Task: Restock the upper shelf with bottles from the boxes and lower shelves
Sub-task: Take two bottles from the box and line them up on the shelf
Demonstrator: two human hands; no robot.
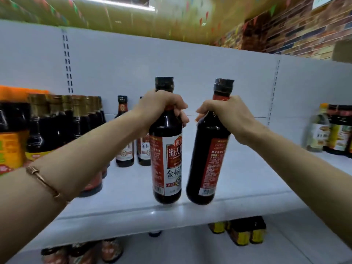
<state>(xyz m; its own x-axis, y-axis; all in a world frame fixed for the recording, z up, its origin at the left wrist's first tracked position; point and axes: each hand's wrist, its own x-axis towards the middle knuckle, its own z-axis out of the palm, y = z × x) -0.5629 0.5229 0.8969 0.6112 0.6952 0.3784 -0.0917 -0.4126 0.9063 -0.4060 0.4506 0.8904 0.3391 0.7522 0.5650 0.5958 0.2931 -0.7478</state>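
Observation:
My left hand (pixel 162 106) grips the neck of a dark sauce bottle (pixel 166 164) with a red and white label facing me. My right hand (pixel 228 117) grips the neck of a second dark bottle (pixel 206 164), its back label with a barcode turned my way. Both bottles are upright, side by side, with their bases at the front part of the white upper shelf (pixel 247 178). Whether they rest on the shelf or hover just above it I cannot tell. Two matching bottles (pixel 124 149) stand further back on the shelf, behind my left arm.
Rows of dark gold-capped bottles (pixel 62 122) and an orange-labelled jug (pixel 11 145) fill the shelf's left end. Pale and dark bottles (pixel 331 132) stand at the far right. Below, the lower shelf holds bottles (pixel 112 250) and yellow-labelled packs (pixel 245 233). A white back panel closes the shelf behind.

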